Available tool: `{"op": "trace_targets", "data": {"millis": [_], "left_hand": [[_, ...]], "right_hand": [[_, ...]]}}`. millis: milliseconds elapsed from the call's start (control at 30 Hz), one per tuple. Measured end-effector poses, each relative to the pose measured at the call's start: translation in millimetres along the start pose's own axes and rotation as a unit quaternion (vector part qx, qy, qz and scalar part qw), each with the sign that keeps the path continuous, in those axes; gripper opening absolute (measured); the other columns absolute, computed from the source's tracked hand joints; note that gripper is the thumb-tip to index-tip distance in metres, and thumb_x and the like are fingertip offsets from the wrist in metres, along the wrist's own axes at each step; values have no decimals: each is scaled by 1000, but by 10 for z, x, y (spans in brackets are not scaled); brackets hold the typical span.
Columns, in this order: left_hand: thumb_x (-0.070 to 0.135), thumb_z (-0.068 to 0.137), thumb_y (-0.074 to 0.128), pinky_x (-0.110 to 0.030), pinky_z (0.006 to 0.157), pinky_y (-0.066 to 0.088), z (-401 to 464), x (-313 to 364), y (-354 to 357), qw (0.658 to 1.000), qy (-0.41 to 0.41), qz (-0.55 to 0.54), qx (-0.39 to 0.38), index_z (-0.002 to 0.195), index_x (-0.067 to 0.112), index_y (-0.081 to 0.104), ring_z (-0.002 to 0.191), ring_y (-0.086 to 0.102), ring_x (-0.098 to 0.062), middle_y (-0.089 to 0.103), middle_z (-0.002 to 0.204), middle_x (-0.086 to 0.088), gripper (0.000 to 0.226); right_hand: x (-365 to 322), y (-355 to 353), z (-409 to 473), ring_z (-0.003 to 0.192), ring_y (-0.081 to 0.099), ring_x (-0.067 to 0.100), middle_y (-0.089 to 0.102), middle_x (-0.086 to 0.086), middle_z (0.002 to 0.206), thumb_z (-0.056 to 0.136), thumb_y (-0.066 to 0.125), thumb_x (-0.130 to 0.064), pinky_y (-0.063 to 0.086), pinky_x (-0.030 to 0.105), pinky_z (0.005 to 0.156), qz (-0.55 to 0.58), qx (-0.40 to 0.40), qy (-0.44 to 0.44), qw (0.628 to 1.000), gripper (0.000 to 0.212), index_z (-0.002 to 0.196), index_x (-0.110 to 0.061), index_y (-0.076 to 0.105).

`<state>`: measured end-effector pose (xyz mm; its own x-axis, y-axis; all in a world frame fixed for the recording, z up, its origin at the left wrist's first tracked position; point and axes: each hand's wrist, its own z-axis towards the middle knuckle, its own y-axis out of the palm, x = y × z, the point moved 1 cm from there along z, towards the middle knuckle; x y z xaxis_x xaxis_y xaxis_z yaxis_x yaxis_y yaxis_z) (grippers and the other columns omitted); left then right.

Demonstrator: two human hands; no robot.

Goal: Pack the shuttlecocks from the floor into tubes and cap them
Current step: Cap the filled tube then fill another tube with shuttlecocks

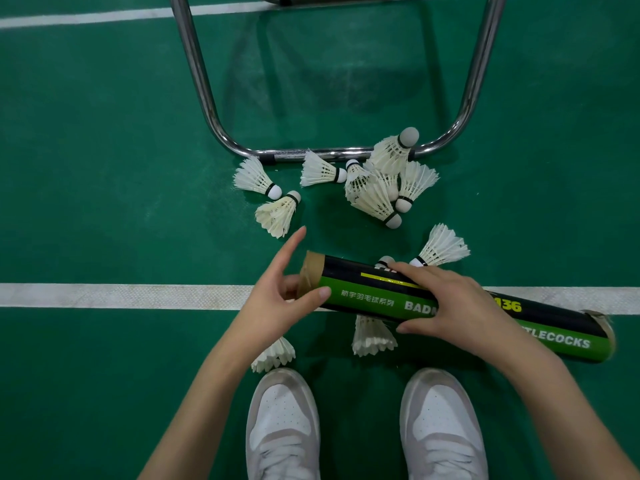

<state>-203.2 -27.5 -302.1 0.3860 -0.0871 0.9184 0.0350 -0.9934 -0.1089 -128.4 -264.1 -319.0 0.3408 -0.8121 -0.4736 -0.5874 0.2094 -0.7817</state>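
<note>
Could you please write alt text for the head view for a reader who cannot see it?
The right hand grips a green and black tube held level over a green floor, while the left hand is at its open end. White shuttlecocks lie scattered ahead near a chrome frame; two white shoes show below.

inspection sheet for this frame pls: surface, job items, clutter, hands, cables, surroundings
Surface: green court floor with a white line running under the tube.
Job's things: one black and green tube held level above the floor, no cap seen on either end; loose shuttlecocks on the floor, a heap by the frame, two at the left, others under and beside the tube.
Clutter: nothing seen.
Hands: left hand at the tube's left mouth, thumb on its wall, forefinger straight; right hand wraps the tube's middle.
Cables: nothing seen.
Surroundings: chrome tube frame standing on the floor; the person's two white shoes at the bottom edge.
</note>
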Motion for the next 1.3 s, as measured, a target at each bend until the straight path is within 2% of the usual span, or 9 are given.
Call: {"op": "trace_targets", "data": {"millis": [133,267,367,500,667,800,1067,1200,1300], "left_hand": [[22,80,68,-25,90,46,-151,-73,-120,998,1,50,50,141,43,28,89,66,-11,73,92,4,76],[7,86,63,-22,80,48,-283,-237,-213,993,-6,83,81,138,40,32,81,62,-9,72,94,8,69],[6,84,66,-28,74,49,-409,-344,-249,991,-36,122,49,135,47,32,72,59,-10,70,94,8,74],[10,83,70,-16,66,47,-587,-425,-222,984,-71,162,20,130,60,26,70,64,-11,68,102,12,82],[9,84,68,-29,85,53,-667,-514,-214,980,-103,169,22,132,64,19,80,68,-8,57,118,24,88],[12,85,67,-24,95,46,-660,-548,-214,979,-98,173,38,131,64,18,104,61,2,50,125,27,85],[8,86,64,-27,104,37,-560,-678,-185,979,-53,126,154,127,53,33,112,56,-1,65,106,23,68],[7,87,63,-11,95,35,-454,-585,-179,977,-20,101,186,136,41,34,104,55,7,64,99,19,66],[9,87,63,-3,89,33,-375,-491,-224,971,18,111,213,140,35,34,98,55,0,58,92,10,66]], "right_hand": [[62,10,-16,121,42,11,45,-15,133,68,71,-56,34,32,101,4,1,8,1000,90,139,-54,15],[91,10,-27,121,42,12,45,-15,134,67,70,-58,34,33,101,1,4,8,1000,90,138,-55,14],[97,2,-23,121,43,12,45,-14,135,67,70,-58,35,35,102,7,8,6,1000,90,137,-56,14],[94,9,-12,121,43,13,45,-13,136,67,71,-58,35,35,102,6,7,8,1000,90,138,-54,15],[93,19,-22,120,44,14,47,-12,134,66,71,-58,36,35,101,0,6,12,1000,91,139,-54,15],[76,24,-32,119,44,13,47,-13,132,67,71,-58,36,35,100,-1,6,11,1000,91,139,-54,14],[65,36,-33,121,44,14,46,-12,136,67,70,-58,35,36,101,-7,3,12,1000,92,139,-53,13],[67,43,-41,122,43,14,45,-12,136,68,70,-57,35,35,101,-8,0,13,1000,92,140,-52,14],[54,49,-36,123,43,14,44,-12,137,68,70,-58,35,35,102,-9,-2,10,1000,91,140,-52,14]]}}
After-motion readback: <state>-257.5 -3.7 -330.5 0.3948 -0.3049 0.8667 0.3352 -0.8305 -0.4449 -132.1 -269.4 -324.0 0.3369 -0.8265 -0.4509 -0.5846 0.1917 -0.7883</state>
